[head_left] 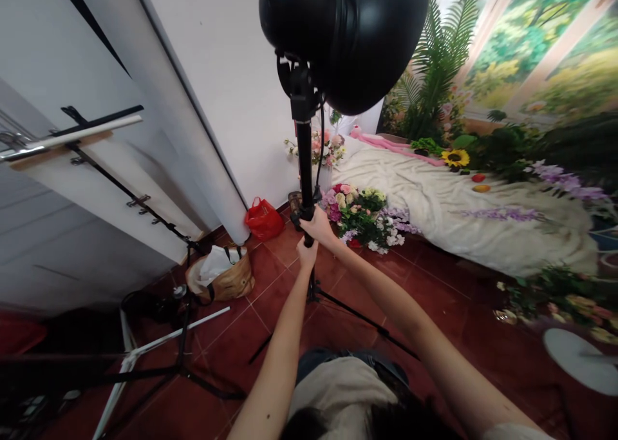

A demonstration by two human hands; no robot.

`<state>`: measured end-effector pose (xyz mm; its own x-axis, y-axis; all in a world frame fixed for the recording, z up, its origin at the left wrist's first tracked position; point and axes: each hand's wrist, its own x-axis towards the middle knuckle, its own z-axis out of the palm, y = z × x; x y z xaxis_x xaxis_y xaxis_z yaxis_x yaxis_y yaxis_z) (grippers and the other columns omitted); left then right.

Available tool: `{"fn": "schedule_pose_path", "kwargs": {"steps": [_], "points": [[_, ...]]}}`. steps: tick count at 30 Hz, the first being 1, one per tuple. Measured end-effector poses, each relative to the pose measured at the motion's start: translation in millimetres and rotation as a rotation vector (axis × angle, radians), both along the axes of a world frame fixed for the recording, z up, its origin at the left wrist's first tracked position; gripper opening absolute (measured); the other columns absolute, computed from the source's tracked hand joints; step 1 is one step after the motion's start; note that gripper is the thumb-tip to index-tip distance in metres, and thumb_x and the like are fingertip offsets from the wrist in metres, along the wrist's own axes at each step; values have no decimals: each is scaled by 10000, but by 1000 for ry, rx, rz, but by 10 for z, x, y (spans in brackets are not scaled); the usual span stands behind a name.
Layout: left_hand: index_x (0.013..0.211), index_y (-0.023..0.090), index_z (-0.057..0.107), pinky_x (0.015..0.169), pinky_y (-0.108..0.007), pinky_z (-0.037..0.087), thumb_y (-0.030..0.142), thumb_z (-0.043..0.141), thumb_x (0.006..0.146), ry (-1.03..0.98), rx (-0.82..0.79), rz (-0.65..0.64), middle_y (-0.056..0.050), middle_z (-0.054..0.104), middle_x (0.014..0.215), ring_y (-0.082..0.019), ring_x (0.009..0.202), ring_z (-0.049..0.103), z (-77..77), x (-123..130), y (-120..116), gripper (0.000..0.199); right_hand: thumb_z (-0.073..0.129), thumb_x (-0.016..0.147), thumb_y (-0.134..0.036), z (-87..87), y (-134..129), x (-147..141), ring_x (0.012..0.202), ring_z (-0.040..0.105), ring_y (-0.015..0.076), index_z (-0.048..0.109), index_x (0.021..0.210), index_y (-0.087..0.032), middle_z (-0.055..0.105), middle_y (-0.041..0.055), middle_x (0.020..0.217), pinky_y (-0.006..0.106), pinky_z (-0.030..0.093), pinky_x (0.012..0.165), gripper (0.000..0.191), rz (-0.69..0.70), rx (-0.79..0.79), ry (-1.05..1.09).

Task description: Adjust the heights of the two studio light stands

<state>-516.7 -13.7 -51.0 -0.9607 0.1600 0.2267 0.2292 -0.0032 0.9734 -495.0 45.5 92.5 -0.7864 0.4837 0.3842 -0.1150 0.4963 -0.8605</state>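
A black light stand (304, 150) rises in front of me, with a large black studio light (347, 37) mounted on its top. My left hand (307, 253) is wrapped round the pole, low down. Just above it, my right hand (318, 227) grips the same stand at its black collar (303, 213). A cable hangs from the light along the pole. Below my hands, the stand's thin black legs (357, 316) spread over the floor.
To the right, a cream blanket (405, 182) carries flowers, and a bouquet (362, 214) sits at its near edge. A red bag (264, 220) and a woven basket (236, 282) are on the tiled floor at left, near other stands (181, 337).
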Motion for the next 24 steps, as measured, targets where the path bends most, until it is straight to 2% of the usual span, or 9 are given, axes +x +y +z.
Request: {"fn": "schedule_pose_path", "kwargs": {"steps": [4, 6, 8, 13, 19, 21, 24], "points": [[790, 127, 665, 656, -275, 473, 390, 646, 687, -12, -49, 20, -95, 689, 789, -187, 710, 624, 23, 24, 3, 284, 608, 683, -359, 351, 114, -21, 726, 575, 147, 544, 855, -157, 616, 21, 792, 259, 472, 677, 274, 269, 23, 113], [774, 129, 662, 641, -264, 465, 421, 649, 691, -16, -58, 22, -84, 679, 758, -178, 689, 616, 41, 40, 4, 304, 614, 686, -369, 474, 151, -27, 722, 568, 141, 551, 858, -141, 611, 20, 781, 257, 472, 682, 293, 343, 41, 126], [758, 131, 657, 625, -254, 454, 437, 648, 693, -21, -53, 24, -75, 668, 733, -169, 665, 604, 56, 50, 2, 313, 626, 685, -376, 564, 161, -38, 743, 578, 149, 558, 887, -135, 619, 27, 799, 266, 477, 698, 322, 316, 53, 128], [715, 141, 643, 586, -235, 423, 458, 633, 704, 10, -72, 25, -42, 626, 667, -143, 611, 558, 86, 56, -19, 317, 632, 702, -419, 798, 89, -60, 829, 615, 199, 557, 980, -158, 648, 56, 878, 315, 489, 749, 389, 84, 110, 123], [651, 144, 613, 548, -219, 389, 459, 637, 695, 5, -57, 53, -12, 570, 609, -118, 568, 502, 99, 53, 2, 319, 597, 741, -462, 1031, -35, -16, 783, 628, 241, 554, 939, -164, 644, 62, 782, 348, 496, 715, 361, -76, 153, 53], [629, 145, 600, 541, -218, 384, 460, 649, 680, -6, -44, 70, -4, 551, 587, -114, 555, 487, 77, 41, 26, 323, 597, 743, -453, 1055, -31, -14, 791, 624, 239, 552, 931, -165, 641, 59, 784, 344, 498, 715, 347, -72, 148, 85], [617, 144, 596, 540, -220, 388, 465, 661, 660, -22, -18, 91, -5, 547, 581, -115, 556, 489, 33, 16, 61, 330, 594, 750, -415, 1085, 29, -43, 836, 614, 219, 558, 893, -163, 636, 48, 824, 328, 494, 759, 293, 65, 169, 170]]}}
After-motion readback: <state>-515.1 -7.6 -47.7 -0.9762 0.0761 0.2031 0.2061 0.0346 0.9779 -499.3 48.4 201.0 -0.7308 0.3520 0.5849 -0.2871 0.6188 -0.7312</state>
